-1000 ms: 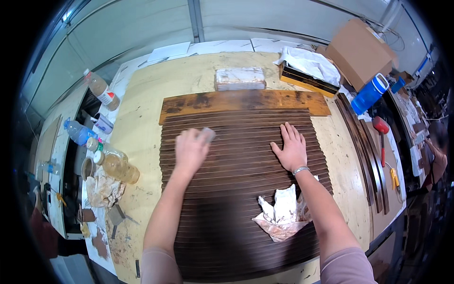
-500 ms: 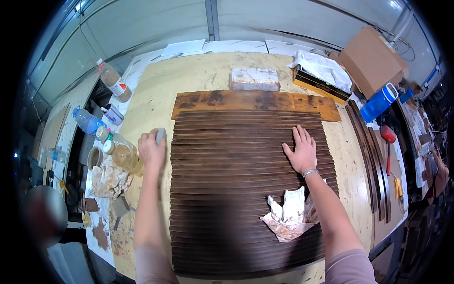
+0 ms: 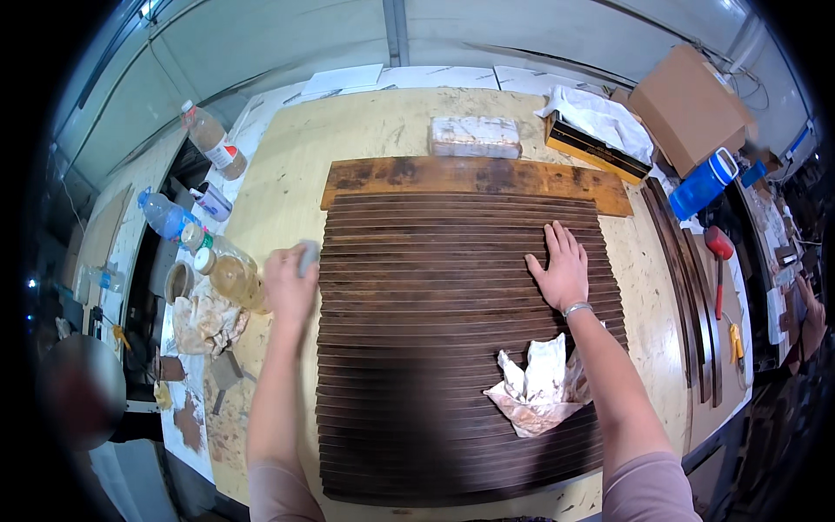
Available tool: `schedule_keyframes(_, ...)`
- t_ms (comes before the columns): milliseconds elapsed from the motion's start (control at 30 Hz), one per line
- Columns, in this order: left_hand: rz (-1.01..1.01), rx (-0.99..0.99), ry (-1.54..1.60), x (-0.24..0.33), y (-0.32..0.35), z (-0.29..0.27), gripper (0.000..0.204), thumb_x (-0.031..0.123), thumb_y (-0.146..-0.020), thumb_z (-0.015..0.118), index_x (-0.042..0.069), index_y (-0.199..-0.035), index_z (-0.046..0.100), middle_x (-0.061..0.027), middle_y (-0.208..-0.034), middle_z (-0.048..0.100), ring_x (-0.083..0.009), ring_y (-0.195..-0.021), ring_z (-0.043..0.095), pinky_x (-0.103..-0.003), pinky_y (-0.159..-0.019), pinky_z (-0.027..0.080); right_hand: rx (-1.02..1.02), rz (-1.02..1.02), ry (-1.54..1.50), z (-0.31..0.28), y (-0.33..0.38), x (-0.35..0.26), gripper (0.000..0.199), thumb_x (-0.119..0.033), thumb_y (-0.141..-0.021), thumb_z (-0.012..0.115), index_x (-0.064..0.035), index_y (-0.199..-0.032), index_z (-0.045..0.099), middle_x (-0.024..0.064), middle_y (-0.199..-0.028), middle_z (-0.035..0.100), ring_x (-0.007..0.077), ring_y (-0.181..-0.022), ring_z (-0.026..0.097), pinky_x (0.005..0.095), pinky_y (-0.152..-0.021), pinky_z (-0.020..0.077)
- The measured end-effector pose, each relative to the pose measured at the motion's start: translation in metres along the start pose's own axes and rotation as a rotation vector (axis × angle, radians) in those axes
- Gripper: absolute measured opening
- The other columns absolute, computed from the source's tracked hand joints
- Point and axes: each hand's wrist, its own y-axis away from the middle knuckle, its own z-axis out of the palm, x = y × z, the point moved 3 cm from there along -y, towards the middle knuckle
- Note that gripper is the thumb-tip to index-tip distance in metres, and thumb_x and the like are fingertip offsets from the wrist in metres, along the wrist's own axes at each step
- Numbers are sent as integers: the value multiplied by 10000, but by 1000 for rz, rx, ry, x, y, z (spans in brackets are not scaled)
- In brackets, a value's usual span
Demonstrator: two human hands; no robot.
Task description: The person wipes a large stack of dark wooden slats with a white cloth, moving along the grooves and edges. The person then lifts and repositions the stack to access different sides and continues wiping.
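Observation:
Many dark brown wooden slats point(image 3: 452, 287) lie side by side on a pale plywood table point(image 3: 287, 165), butted against a rough brown board point(image 3: 474, 174) at the far end. My left hand point(image 3: 289, 283) hovers at the slats' left edge, closed on a small grey pad point(image 3: 308, 255). It is close to a jar of yellowish liquid point(image 3: 230, 274). My right hand point(image 3: 561, 268) rests flat on the slats at the right, fingers spread, with a bracelet at the wrist. A crumpled stained rag point(image 3: 539, 387) lies on the slats just behind that wrist.
Plastic bottles point(image 3: 209, 139) and a soiled cloth point(image 3: 204, 317) crowd the left side. A wrapped block point(image 3: 474, 137) sits beyond the board. To the right are a cardboard box point(image 3: 687, 104), a blue bottle point(image 3: 703, 184), spare dark strips point(image 3: 687, 287) and a red-handled tool point(image 3: 718, 248).
My left hand, holding the pad, has swung from the middle of the slats out to their left edge beside the jar. My right hand stays flat in place.

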Motion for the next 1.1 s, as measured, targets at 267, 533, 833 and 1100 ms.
schedule_keyframes(267,310,-89,55,64,-10,12,384,-7,-797,710,173,-1137,729,-71,-1069,641,-307,-1008,579,-419,-896,501,-20,16,-9,-5,0,2,769,-513,-941,586,-106,-1560,378,78,-1648,329,261,-1515,290,477,-1249,215)
schedule_keyframes(533,493,-195,103,96,-14,14,447,-50,-760,638,217,-1100,752,-80,-1118,639,-310,-1093,573,-433,-931,453,-17,12,14,-3,-1,3,777,-526,-945,570,-99,-1563,372,82,-1652,322,265,-1516,288,471,-1249,217)
schedule_keyframes(833,581,-204,176,109,-9,5,446,-64,-747,625,213,-1071,756,-89,-1071,633,-324,-1070,573,-436,-934,460,-1,9,7,-2,0,3,766,-507,-945,585,-106,-1563,376,86,-1645,336,285,-1509,303,480,-1239,228)
schedule_keyframes(1100,386,-25,129,76,-15,14,458,-58,-784,654,219,-1135,756,-97,-1081,640,-328,-1042,573,-437,-913,482,10,13,-3,0,0,2,769,-519,-934,586,-98,-1549,399,90,-1640,345,268,-1512,299,480,-1244,226)
